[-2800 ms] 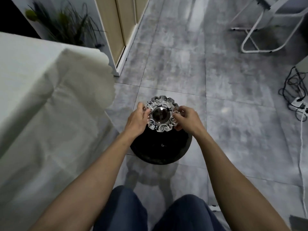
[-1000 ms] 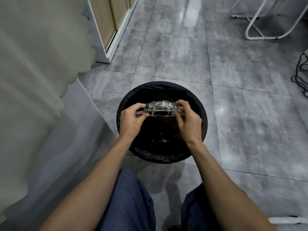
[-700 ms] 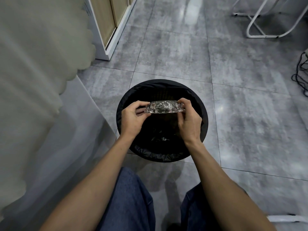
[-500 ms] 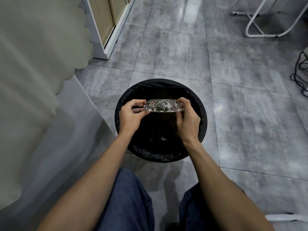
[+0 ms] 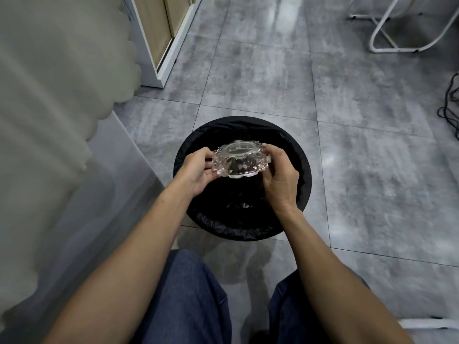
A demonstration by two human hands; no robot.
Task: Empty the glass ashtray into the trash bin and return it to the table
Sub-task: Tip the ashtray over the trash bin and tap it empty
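Glass ashtray [image 5: 239,161] upturned over trash bin [image 5: 304,180] — left hand [image 5: 198,170], right hand [image 5: 279,176] both gripping its rim.

A grey tiled floor [image 5: 260,78] is seen, on which a black-lined trash bin [image 5: 304,184], a white metal frame [image 5: 407,28], a wooden cabinet [image 5: 159,33] and black cables [image 5: 450,100] are set.

A lived-in indoor room, likely a home or small office, is showing through grey stone-look floor tiles [image 5: 260,78], a wood-panelled white cabinet [image 5: 159,33], a cloth-draped table [image 5: 49,95], tangled cables [image 5: 450,100] and a bag-lined trash bin [image 5: 301,165].
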